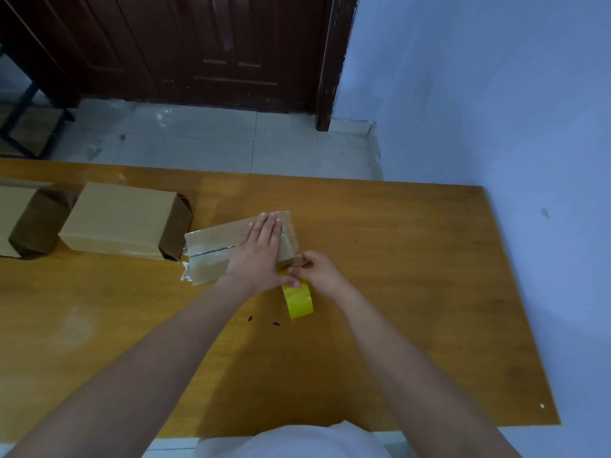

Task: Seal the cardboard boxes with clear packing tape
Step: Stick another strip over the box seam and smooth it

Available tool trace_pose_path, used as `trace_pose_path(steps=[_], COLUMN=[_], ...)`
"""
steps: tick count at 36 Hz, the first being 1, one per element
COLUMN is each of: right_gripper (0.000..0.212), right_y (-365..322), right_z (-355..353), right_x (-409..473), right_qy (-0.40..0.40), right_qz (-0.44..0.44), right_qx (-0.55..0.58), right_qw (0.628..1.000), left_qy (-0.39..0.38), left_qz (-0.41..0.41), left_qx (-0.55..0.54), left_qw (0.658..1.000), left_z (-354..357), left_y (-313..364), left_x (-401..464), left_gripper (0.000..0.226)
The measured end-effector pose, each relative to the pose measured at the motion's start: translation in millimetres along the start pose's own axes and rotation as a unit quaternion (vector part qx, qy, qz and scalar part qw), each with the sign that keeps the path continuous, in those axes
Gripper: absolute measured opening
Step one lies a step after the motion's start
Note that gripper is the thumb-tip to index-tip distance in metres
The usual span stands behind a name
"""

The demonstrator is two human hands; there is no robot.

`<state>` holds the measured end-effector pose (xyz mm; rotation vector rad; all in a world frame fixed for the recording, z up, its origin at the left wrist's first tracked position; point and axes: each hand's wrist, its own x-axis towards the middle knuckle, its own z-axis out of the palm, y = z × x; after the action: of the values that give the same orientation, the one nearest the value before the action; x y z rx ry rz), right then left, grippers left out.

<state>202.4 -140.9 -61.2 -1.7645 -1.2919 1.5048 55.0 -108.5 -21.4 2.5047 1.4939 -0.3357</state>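
A small cardboard box [211, 256] lies mid-table with clear tape along its top seam and a loose tape end at its near left corner. My left hand [261, 249] lies flat on the box's right half, fingers straight, thumb reaching toward the tape roll. A yellow-cored roll of tape [299, 300] stands on edge just in front of the box's right end. My right hand [314, 269] pinches the tape strip at the box's right end, above the roll.
Two larger cardboard boxes, one [122, 219] beside the small box and another [23, 223] at the left edge, lie on the wooden table [413, 292]. A blue wall stands to the right; a dark door and tiled floor lie beyond the table.
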Motion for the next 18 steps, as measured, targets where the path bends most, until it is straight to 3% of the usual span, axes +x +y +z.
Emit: trace_pose_path(steps=[4,7,13,18], right_gripper=[0.03,0.013,0.005,0.005], right_y=[-0.9,-0.1,-1.1,2.3], right_z=[2.2,3.6,9.4,19.2], right_x=[4.0,3.0,-8.1,-20.9], right_qy=[0.035,0.032,0.025,0.072], right_qz=[-0.04,-0.033,-0.027,-0.022], right_qx=[-0.058,-0.083,-0.063,-0.01], right_qw=[0.997,0.996,0.997,0.997], left_qy=[0.004,0.008,0.021,0.03], left_qz=[-0.003,-0.002,0.0,0.004], left_qx=[0.0,-0.011,-0.02,-0.024], left_qw=[1.0,1.0,1.0,0.999], left_z=[0.4,0.9,0.7,-1.5], left_y=[0.3,0.1,-5.4,-7.7], left_x=[1.6,2.1,5.2,8.3], left_gripper=[0.134,0.13,0.101,0.095])
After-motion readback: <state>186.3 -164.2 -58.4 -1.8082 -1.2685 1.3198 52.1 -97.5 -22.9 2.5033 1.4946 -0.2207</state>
